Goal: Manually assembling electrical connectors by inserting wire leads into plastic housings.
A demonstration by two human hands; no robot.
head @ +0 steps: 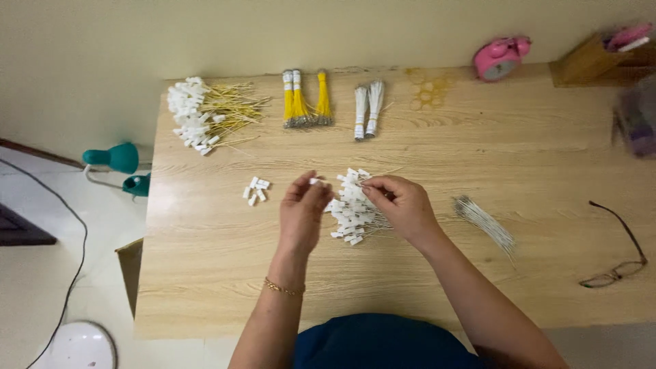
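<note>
Your left hand (303, 208) pinches a white cap (314, 181); right hand (403, 205) pinches a wire over the pile (352, 212). Wooden table (205, 273), cream wall beyond.

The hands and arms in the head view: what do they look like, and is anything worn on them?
Both arms are bare, with no sleeves showing up to the bottom edge of the picture. The left hand has a thin gold-coloured bracelet at its wrist. The right hand wears no bracelet or watch. No gloves; whether the fingers carry rings cannot be told.
</note>
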